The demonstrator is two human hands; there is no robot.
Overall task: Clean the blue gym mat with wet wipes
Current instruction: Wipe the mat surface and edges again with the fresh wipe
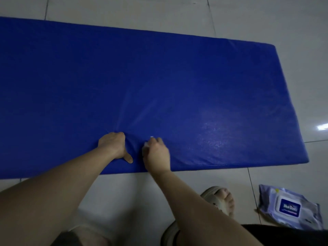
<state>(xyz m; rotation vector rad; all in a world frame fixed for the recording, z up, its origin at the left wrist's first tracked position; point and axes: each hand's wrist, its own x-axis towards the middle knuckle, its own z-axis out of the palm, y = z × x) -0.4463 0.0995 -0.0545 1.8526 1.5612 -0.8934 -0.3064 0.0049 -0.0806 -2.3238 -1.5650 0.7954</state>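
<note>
A thick blue gym mat (159, 77) lies across the tiled floor. My left hand (114, 145) presses down on the mat near its front edge, fingers curled under and thumb stretched along the surface, so the cover wrinkles around it. Just to its right, my right hand (156, 153) grips a small white wet wipe (147, 145) against the mat; only a bit of the wipe shows past the fingers. A damp, shiny patch (213, 132) marks the mat to the right of my hands.
A pack of wet wipes (291, 208) with a blue label lies on the floor at the lower right. My foot in a beige slipper (220, 199) stands between the pack and the mat. Pale floor tiles (124, 8) surround the mat.
</note>
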